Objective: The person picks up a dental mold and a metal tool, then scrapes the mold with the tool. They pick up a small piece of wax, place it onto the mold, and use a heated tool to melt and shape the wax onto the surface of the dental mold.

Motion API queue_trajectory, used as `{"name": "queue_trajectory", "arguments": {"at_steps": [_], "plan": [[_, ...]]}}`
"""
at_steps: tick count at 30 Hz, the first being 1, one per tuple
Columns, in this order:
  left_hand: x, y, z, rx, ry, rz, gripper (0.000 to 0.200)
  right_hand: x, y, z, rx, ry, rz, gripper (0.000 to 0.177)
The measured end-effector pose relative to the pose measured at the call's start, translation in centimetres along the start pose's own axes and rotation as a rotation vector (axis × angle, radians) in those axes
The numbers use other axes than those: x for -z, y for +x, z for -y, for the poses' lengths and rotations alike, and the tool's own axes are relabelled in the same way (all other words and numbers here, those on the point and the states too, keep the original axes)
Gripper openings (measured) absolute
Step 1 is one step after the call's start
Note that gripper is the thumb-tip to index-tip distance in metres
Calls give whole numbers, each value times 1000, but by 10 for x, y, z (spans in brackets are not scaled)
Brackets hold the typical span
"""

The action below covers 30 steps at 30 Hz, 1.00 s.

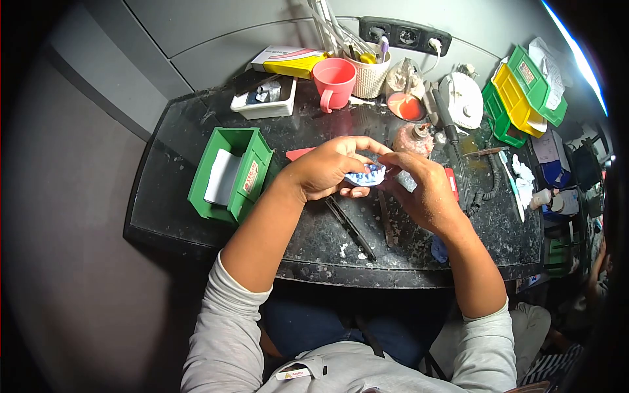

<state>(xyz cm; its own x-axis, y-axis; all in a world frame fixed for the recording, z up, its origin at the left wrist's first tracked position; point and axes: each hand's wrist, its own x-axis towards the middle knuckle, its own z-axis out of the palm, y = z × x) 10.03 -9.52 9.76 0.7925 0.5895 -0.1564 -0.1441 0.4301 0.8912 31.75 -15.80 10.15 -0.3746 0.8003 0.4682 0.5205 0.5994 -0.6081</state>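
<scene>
A white dental cast (367, 175) with blue on its teeth is held up over the middle of the bench. My left hand (327, 169) is closed around the cast's left side, with fingers above and below it. My right hand (422, 190) is closed at the cast's right end, its fingertips touching there and close to my left index finger; the grip is partly hidden. Below the hands lie a long black tool (350, 228) and a thin, stained metal blade (386, 219). Under my right wrist is a blue piece (439, 249).
A green bin (262, 157) stands left; a white tray (263, 110), pink mug (334, 82) and tool cup (371, 75) stand behind. A pinkish jar (414, 139) sits close beyond my right hand. A handpiece (447, 118), its coiled cord (491, 187) and a toothbrush (512, 187) lie right.
</scene>
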Motion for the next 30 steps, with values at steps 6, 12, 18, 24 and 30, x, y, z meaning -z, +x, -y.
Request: {"name": "queue_trajectory", "arguments": {"at_steps": [6, 12, 18, 24, 30], "plan": [[-1, -1, -1, -2, -19, 7, 40, 1, 0, 1, 5, -1, 5, 35], [-2, -1, -2, 1, -42, 16, 38, 1, 0, 2, 8, -12, 18, 30], [-3, -2, -3, 14, -61, -15, 37, 1, 0, 3, 17, 17, 15, 30], [2, -2, -3, 12, -12, -13, 43, 2, 0, 4, 45, -22, -5, 29], [2, 1, -2, 4, 13, -80, 39, 4, 1, 9, 129, -62, -93, 31]]}}
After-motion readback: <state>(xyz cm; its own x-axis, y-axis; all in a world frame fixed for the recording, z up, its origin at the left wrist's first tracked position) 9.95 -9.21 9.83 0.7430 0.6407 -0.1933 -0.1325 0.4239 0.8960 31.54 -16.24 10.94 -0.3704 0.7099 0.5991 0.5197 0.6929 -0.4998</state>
